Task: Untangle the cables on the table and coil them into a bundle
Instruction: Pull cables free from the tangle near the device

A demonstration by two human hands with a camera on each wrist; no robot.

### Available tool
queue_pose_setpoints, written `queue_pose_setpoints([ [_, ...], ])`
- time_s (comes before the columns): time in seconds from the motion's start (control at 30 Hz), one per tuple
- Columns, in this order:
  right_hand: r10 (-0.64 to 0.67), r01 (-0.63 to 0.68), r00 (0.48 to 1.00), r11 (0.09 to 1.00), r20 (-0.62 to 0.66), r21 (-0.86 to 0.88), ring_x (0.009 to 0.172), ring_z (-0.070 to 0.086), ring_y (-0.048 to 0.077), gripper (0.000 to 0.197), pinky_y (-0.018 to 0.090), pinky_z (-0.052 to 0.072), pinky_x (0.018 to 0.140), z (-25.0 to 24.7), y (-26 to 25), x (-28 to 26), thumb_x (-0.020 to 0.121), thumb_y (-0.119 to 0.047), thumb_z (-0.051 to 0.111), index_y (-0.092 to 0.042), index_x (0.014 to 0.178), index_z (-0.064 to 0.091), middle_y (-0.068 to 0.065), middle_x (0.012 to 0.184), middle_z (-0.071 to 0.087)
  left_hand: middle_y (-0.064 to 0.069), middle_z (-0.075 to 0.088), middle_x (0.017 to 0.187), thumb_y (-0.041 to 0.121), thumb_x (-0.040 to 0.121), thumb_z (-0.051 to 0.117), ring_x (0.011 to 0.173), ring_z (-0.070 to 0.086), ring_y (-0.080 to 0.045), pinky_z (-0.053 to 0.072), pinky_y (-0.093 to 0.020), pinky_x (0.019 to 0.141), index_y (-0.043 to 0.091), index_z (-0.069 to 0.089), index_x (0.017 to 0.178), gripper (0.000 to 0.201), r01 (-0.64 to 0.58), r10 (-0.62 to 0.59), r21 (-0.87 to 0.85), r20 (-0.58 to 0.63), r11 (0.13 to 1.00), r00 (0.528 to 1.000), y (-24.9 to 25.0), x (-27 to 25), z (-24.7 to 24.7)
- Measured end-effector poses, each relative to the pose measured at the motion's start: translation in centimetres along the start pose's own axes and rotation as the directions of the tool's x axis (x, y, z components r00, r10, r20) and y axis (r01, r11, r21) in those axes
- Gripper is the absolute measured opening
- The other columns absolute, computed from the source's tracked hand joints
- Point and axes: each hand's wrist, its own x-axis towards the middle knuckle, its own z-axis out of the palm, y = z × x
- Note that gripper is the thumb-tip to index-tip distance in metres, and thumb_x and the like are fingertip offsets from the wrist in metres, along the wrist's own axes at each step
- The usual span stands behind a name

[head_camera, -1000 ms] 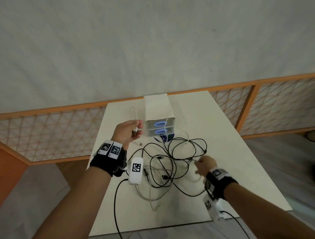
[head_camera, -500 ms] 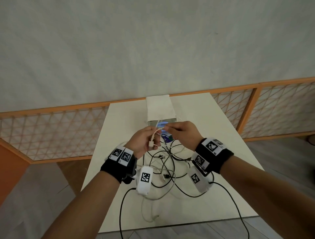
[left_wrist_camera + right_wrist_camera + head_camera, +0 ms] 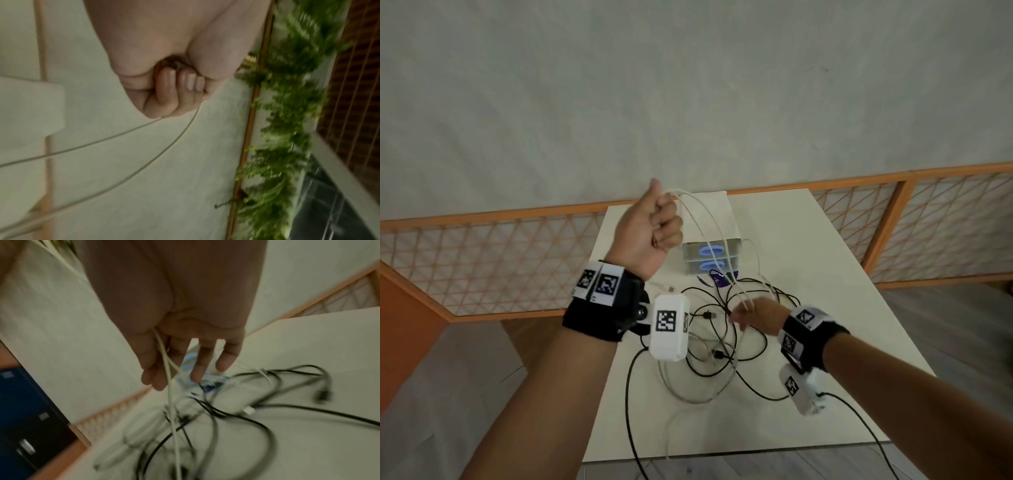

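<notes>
My left hand is raised above the table's far left, fist closed round a white cable; the left wrist view shows its curled fingers with two strands of the white cable leaving them. The strands arc down to my right hand, low over the tangle. There the white cable runs between thumb and forefinger of the right hand, other fingers hanging straight. Black cables and more white cable lie knotted on the table; the black cables sit under my right hand.
A clear box with blue rings inside stands behind the tangle at the table's middle. An orange lattice fence runs behind the table, before a grey wall. Green plants show in the left wrist view.
My left hand has risen up and leftward with the white cable. My right hand has dropped from beside it down to the tangle, drawing the strands out between the hands.
</notes>
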Motion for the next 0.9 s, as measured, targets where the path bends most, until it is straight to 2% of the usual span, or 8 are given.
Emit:
queue_pose_setpoints([
  [0.1,0.129,-0.132,0.991,0.985,-0.037,-0.11,0.08,0.063,0.016,0.029,0.027,0.051,0.077,1.0,2.7,0.8,0.094,-0.033,0.048,-0.017,0.083,0.07,0.006,0.089,0.066,0.009,0.029,0.044,0.044,0.099,0.032,0.034,0.022,-0.003,0.013,-0.019,0.039,0.022,0.038,0.068,0.039,-0.042,0.047,0.078,-0.068,0.996,0.997,0.5,-0.2,-0.7],
  [0.2,0.141,-0.083,0.98,0.93,-0.139,0.358,0.03,0.043,0.008,0.042,0.017,0.034,0.035,-1.5,-0.1,0.8,0.097,-0.026,0.043,-0.013,0.06,0.058,0.01,0.064,0.051,0.01,0.028,0.048,0.047,0.098,0.035,0.037,0.021,-0.005,0.013,-0.02,0.039,0.022,0.037,0.068,0.039,0.008,0.065,0.351,-0.195,0.936,0.979,-1.8,-0.3,-2.1],
  [0.43,-0.177,0.589,0.778,0.539,-0.602,0.602,0.039,0.04,0.014,0.04,0.024,0.031,0.043,-14.2,-13.5,-4.2,0.095,-0.024,0.042,-0.019,0.055,0.047,0.0,0.053,0.051,0.004,0.029,0.06,0.031,0.099,0.035,0.041,0.026,-0.005,0.019,-0.017,0.039,0.019,0.044,0.073,0.03,0.164,-0.017,0.358,-0.38,0.919,0.925,-5.5,-1.0,-5.1],
  [0.57,-0.328,0.715,0.649,0.571,-0.686,0.404,0.049,0.045,0.02,0.019,0.027,0.036,0.05,-17.0,-15.9,-5.7,0.077,-0.014,0.05,-0.017,0.058,0.048,0.004,0.057,0.048,0.005,0.032,0.058,0.025,0.094,0.038,0.044,0.028,-0.007,0.023,-0.018,0.041,0.019,0.045,0.07,0.026,0.13,0.005,0.306,-0.405,0.943,0.914,-5.5,-0.9,-5.2],
  [0.67,-0.239,0.562,0.792,0.646,-0.562,0.517,0.045,0.054,0.016,0.008,0.024,0.042,0.043,-15.4,-13.0,-2.8,0.075,-0.005,0.054,-0.01,0.082,0.053,0.004,0.06,0.06,0.006,0.035,0.058,0.019,0.093,0.038,0.044,0.031,-0.008,0.024,-0.018,0.041,0.019,0.044,0.07,0.024,0.077,0.008,0.182,-0.426,0.98,0.905,-5.3,-0.7,-5.2],
  [0.77,-0.063,0.184,0.929,0.934,-0.365,0.306,0.057,0.059,0.023,0.051,0.024,0.046,0.04,-12.3,-6.2,0.7,0.081,0.003,0.064,-0.013,0.126,0.044,0.011,0.11,0.05,0.005,0.043,0.057,0.017,0.096,0.039,0.044,0.039,-0.009,0.03,-0.017,0.041,0.017,0.043,0.072,0.025,0.025,0.013,0.076,-0.457,0.997,0.89,-5.0,-0.4,-5.4],
  [0.83,0.104,-0.13,0.961,0.988,-0.256,-0.085,0.082,0.061,0.035,0.078,0.037,0.054,0.056,-10.2,-1.2,1.5,0.075,0.0,0.073,-0.018,0.14,0.034,0.012,0.122,0.039,0.002,0.051,0.06,0.018,0.096,0.039,0.042,0.044,-0.011,0.036,-0.016,0.041,0.017,0.045,0.074,0.023,0.023,-0.001,0.041,-0.466,0.999,0.885,-4.6,-0.4,-5.6],
  [0.9,0.232,-0.261,0.964,0.913,-0.127,-0.314,0.108,0.06,0.036,0.058,0.035,0.052,0.081,-8.3,3.0,1.3,0.077,-0.007,0.07,-0.009,0.131,0.051,0.007,0.099,0.055,0.0,0.057,0.063,0.019,0.097,0.04,0.04,0.047,-0.013,0.037,-0.016,0.04,0.017,0.045,0.078,0.02,0.043,-0.008,0.064,-0.462,0.997,0.887,-4.2,-0.4,-6.1],
])
